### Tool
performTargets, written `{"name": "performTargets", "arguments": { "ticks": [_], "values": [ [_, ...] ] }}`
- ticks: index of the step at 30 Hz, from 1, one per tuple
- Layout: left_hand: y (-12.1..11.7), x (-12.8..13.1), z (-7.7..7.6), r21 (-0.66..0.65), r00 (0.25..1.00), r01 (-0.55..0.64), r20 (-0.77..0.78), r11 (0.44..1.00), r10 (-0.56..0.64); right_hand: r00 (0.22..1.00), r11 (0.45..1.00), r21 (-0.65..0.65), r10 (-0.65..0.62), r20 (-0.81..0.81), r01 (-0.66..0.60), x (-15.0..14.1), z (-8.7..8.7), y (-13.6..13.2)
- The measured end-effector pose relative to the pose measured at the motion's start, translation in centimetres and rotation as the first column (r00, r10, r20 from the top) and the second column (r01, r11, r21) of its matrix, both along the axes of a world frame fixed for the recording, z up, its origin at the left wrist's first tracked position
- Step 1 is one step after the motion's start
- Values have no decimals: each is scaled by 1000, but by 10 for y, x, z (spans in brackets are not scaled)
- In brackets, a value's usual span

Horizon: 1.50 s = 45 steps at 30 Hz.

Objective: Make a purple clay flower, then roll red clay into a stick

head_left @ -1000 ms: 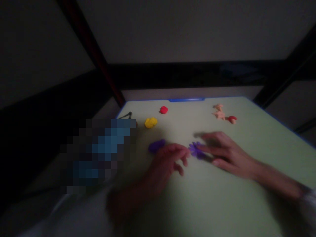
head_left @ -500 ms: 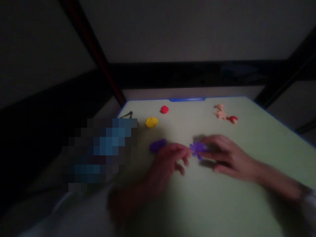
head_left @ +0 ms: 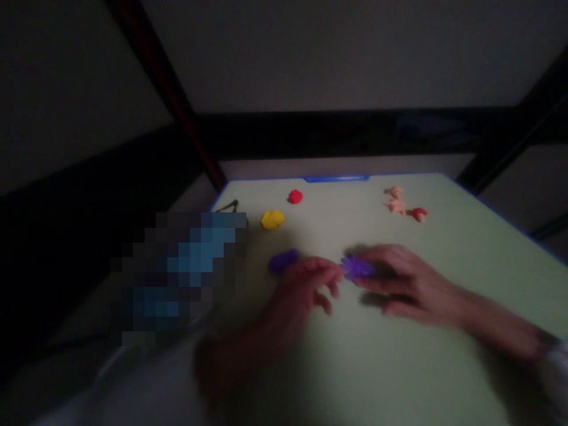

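A purple flower (head_left: 355,268) with several narrow petals, apparently of modelling clay, is between my two hands over the pale table (head_left: 399,367). Thumb and fingers of my right hand (head_left: 406,284) grip it from the right side. From the left, my left hand (head_left: 306,290) has its thumb and forefinger pinched together at the tip of a petal; its other fingers are curled. Just behind the left wrist lies a purple lump (head_left: 283,261), partly covered by that hand. The picture is dim and somewhat blurred.
Farther back lie a yellow lump (head_left: 272,219) and a red lump (head_left: 295,196). At the back right are small flesh-coloured pieces (head_left: 396,206) and a red-topped piece (head_left: 418,215). A pixelated blue and dark patch (head_left: 199,248) covers the left edge. A blue handle (head_left: 337,178) marks the far edge.
The purple flower has turned slightly in my right hand, and its lower petal no longer points down. My right hand has shifted a little; my left hand stays almost still.
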<state>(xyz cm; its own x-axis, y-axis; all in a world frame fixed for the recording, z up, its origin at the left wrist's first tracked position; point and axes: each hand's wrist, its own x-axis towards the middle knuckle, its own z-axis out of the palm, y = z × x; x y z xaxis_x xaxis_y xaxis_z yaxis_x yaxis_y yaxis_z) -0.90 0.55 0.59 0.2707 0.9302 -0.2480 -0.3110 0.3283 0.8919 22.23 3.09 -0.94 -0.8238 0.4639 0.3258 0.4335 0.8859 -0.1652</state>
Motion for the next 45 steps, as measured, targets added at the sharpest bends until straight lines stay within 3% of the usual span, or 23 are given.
{"name": "performTargets", "arguments": {
  "ticks": [6,26,40,45],
  "values": [
    [1,-1,-1,7,1000,2,-9,1000,-2,990,995,-48,-97,-104,92,2,2,2],
    [1,0,1,14,1000,-2,-3,1000,2,993,993,-44,-107,39,109,-3,0,5],
    [0,-1,-1,17,1000,10,3,1000,-10,992,993,-75,-99,-76,94,1,-2,5],
    [0,-1,-3,24,1000,7,4,1000,-7,944,964,-172,-238,-228,202,1,5,3]
  ]
}}
